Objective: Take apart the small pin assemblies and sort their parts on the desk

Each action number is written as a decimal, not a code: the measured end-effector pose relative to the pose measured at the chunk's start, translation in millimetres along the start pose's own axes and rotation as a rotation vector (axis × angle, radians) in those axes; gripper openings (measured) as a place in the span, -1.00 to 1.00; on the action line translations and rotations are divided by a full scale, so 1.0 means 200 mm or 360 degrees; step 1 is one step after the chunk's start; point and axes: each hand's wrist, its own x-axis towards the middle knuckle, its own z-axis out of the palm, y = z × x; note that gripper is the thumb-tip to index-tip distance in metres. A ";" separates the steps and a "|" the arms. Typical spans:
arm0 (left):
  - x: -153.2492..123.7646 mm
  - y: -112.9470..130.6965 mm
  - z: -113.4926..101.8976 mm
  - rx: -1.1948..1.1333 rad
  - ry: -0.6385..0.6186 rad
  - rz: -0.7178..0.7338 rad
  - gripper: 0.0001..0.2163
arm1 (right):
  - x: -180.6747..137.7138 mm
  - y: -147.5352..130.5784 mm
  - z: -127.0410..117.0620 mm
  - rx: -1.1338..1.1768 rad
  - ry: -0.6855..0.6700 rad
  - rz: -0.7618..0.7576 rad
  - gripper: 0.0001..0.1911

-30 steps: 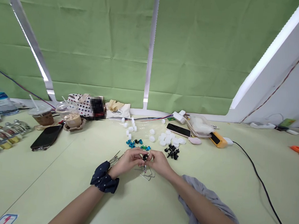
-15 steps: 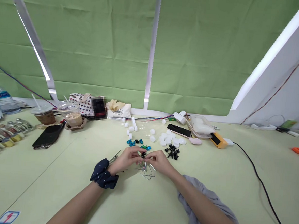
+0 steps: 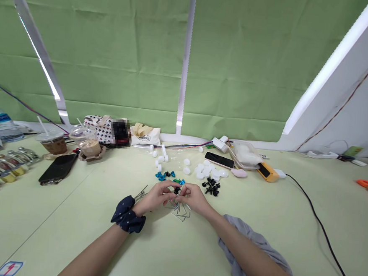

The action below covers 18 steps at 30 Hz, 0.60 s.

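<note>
My left hand (image 3: 157, 196) and my right hand (image 3: 195, 198) meet at the middle of the pale green table, fingers pinched together on a small black part (image 3: 177, 191) between them. Thin metal hex keys (image 3: 180, 211) lie on the table just under and in front of my hands, and a few more (image 3: 140, 193) stick out behind my left wrist, which wears a dark dotted scrunchie (image 3: 127, 219). Just beyond my fingers lie small blue parts (image 3: 161, 176), a cluster of black parts (image 3: 212, 187) and several white caps (image 3: 207, 170).
Two iced drinks (image 3: 86, 141), a dark phone (image 3: 58, 168) and a row of small bottles (image 3: 2, 169) sit at the left. A second phone (image 3: 219, 160), an orange device (image 3: 266, 172) and a black cable (image 3: 319, 225) lie to the right. A grey cloth (image 3: 252, 248) lies under my right forearm.
My hands stay together at the same spot on the black part; only the fingers shift slightly. Nothing else has moved.
</note>
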 end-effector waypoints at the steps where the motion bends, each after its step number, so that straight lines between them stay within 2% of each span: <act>1: 0.00 0.00 0.00 -0.0010 0.0004 -0.0002 -0.66 | 0.00 0.00 0.00 0.0059 -0.0046 0.0021 -0.78; 9: -0.01 0.01 -0.03 -0.0177 -0.0033 -0.0092 -0.59 | 0.00 -0.04 0.00 0.0241 -0.0288 -0.0075 -0.67; 15: -0.01 0.01 -0.02 -0.0294 -0.0038 -0.0088 -0.61 | 0.00 -0.04 -0.01 0.0296 -0.0237 -0.0020 -0.68; 18: -0.01 -0.01 -0.03 -0.0250 0.0054 -0.0109 -0.61 | 0.00 -0.03 0.00 0.0229 -0.0187 -0.0013 -0.71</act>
